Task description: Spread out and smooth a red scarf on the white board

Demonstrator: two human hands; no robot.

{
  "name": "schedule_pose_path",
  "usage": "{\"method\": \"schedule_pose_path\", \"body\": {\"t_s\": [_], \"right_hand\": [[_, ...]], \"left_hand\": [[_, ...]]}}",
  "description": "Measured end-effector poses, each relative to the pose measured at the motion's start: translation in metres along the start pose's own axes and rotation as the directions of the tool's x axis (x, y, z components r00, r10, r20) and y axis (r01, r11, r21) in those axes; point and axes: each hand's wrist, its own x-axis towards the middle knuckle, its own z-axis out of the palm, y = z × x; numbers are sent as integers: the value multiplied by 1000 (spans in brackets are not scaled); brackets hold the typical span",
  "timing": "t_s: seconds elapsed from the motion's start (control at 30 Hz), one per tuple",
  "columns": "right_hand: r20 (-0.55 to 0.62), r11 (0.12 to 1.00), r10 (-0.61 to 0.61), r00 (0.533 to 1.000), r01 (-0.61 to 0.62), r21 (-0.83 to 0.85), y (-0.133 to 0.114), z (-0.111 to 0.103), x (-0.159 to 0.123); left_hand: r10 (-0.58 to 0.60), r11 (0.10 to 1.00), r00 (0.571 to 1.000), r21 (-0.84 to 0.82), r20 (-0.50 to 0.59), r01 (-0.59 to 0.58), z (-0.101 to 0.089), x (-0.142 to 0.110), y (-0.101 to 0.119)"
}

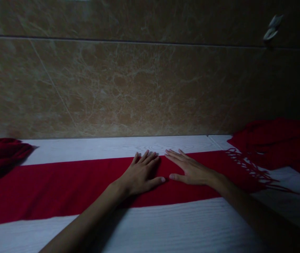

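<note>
A long red scarf (68, 186) lies flat across a pale wood-grain surface (186, 225), its fringed end (255, 170) to the right. My left hand (140, 175) rests on the middle of the scarf, palm down, with fingers stretched toward the far edge and thumb pointing right. Close beside it, my right hand (190, 168) lies on the cloth too, fingers spread and angled to the left. The two thumbs are near each other but apart. Neither hand grips the fabric.
Bunched red cloth (284, 144) sits at the right, next to the fringe. Another red heap (2, 154) is at the left edge. Behind the surface rises a brown marbled tile wall (139, 88), with a small pale fitting (273, 28) at upper right. The light is dim.
</note>
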Motion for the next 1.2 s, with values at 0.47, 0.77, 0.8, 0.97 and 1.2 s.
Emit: {"method": "schedule_pose_path", "body": {"t_s": [0.47, 0.77, 0.8, 0.97, 1.2], "right_hand": [[179, 999, -25, 983, 32, -36, 0, -10, -9], [92, 998, -19, 996, 14, 59, -15, -2, -20], [97, 998, -22, 995, 16, 69, -14, -2, -21], [200, 992, -107, 974, 90, 92, -7, -10, -27], [-7, 1000, -27, 1000, 27, 5, 30, -14, -33]], "left_hand": [[87, 995, 993, 32, 80, -90, 2, -12, -6], [141, 990, 988, -23, 65, -140, -4, -13, 8], [135, 991, 987, -28, 84, -133, -3, -14, 8], [132, 991, 978, -27, 160, -129, -6, -16, 6], [103, 995, 994, -3, 40, -103, -23, 15, 30]]}}
